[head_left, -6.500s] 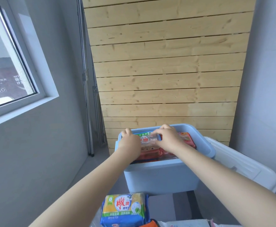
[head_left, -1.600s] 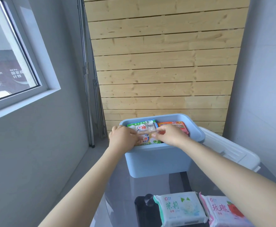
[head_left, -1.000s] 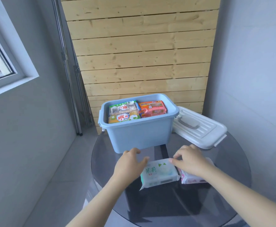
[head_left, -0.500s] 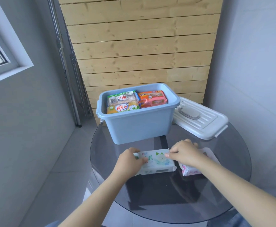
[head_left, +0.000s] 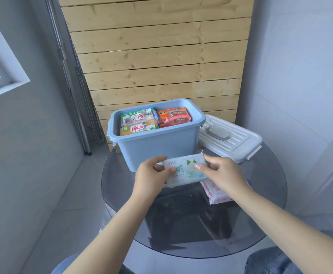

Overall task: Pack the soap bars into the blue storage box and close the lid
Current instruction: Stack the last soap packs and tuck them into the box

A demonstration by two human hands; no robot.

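We are pinching one white soap pack with both hands' fingers; three packs are filling the blue storage box, one pink pack is lying on the surface.

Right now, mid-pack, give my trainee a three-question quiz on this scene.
1. True or false: the lid is on the box.
2. Which hands hold the white soap pack? A) left hand only B) right hand only C) both
3. Fill in: a pink pack lies on the ___ table.

Key: 1 false, it lies on the table right of the box; 2 C; 3 glass.
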